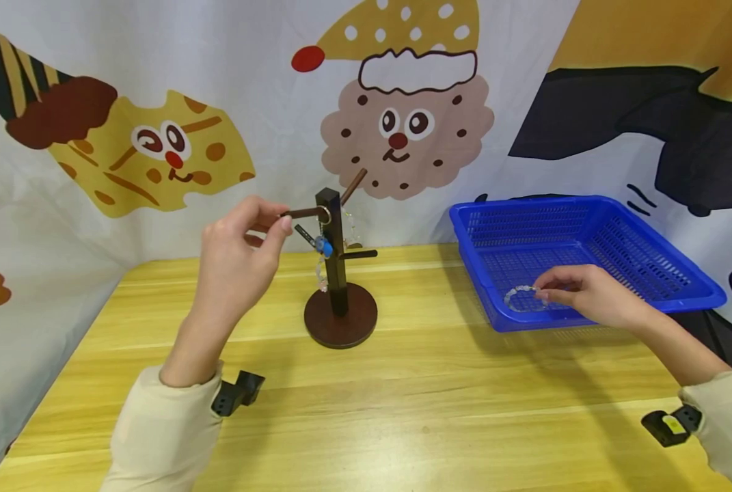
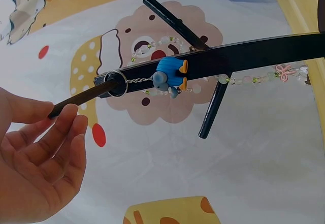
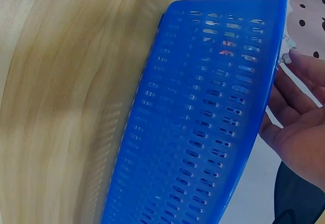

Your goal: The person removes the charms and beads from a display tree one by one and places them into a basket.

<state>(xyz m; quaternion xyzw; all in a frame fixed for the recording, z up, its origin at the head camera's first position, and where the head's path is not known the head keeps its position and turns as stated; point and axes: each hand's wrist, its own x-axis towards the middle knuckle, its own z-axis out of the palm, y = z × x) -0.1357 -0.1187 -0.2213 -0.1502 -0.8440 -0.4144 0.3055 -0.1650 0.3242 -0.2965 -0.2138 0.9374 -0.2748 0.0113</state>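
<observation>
A dark wooden stand [image 1: 337,273] with a round base and several pegs stands on the table. My left hand [image 1: 242,249] pinches the tip of its upper left peg [image 2: 81,98]. From that peg a keychain with a blue figure [image 2: 170,74] hangs by its metal ring. Beaded bracelets [image 2: 254,77] hang on other pegs. At the blue basket [image 1: 501,301], my right hand [image 1: 587,294] pinches a clear beaded bracelet [image 1: 516,295] over the near left part of the rim. In the right wrist view, the basket wall hides most of the bracelet.
The blue plastic basket sits on the right of the wooden table [image 1: 402,410], its slotted wall facing the right wrist camera. A cartoon-printed cloth [image 1: 267,41] hangs behind the table. Each wrist carries a black camera mount [image 1: 239,393].
</observation>
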